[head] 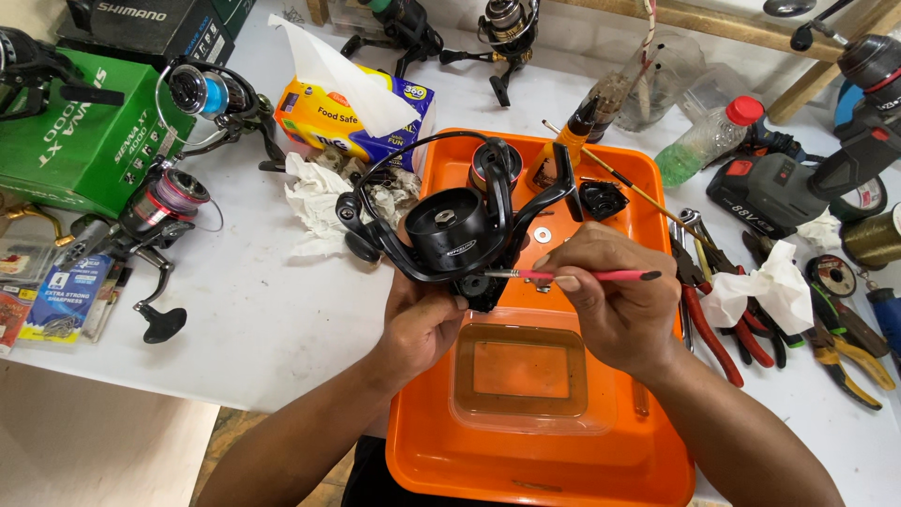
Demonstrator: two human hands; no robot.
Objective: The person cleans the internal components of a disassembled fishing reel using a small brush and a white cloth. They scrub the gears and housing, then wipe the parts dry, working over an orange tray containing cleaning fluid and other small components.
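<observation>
Brush (582, 275) between right-hand fingers (563, 280), tip against black reel (450, 239).

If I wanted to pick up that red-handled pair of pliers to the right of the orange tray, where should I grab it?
Take the red-handled pliers by the two handles, coming from above at the near end. The handles angle toward the table's front edge and lie bare there, while the jaw end is crowded by other tools and crumpled white tissue. The right hand works just left of them.

Both forearms reaching up from below, converging. Left hand (419, 324) curled in a grip, palm apparently turned upward. Right hand (605, 293) raised alongside, fingertips (549, 266) pinched together, wrist bent.
</observation>
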